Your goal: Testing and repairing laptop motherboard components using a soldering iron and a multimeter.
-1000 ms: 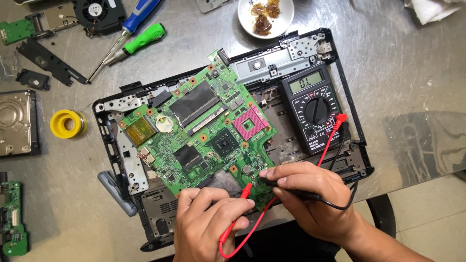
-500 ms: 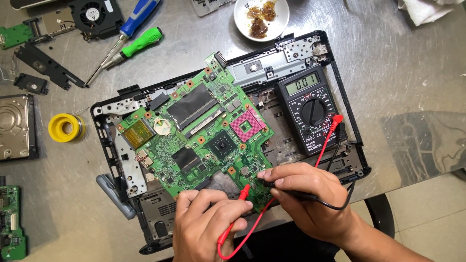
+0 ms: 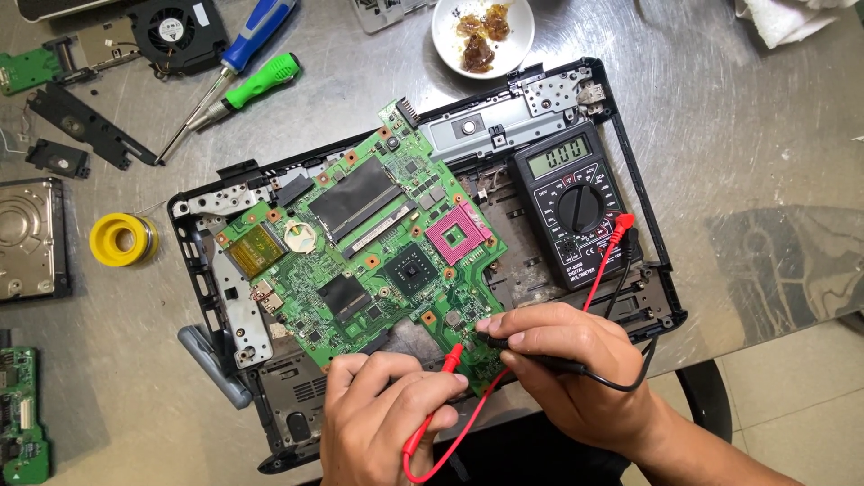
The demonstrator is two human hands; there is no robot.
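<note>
Where both hands pinch slim probes — left [image 3: 382, 418] red [image 3: 447, 362], right [image 3: 576, 369] black [image 3: 504, 342] — a flat green circuit board [image 3: 360, 252].

Green circuit board [image 3: 360, 261] lies flat and tilted inside a black laptop base [image 3: 643, 225], chips, pink socket and coin battery facing up. Red probe [image 3: 450, 357] and black probe [image 3: 493, 340] both touch the board's near edge, tips close together. Their red and black leads run to a black multimeter [image 3: 574, 216] lying in the base, right of the board.
</note>
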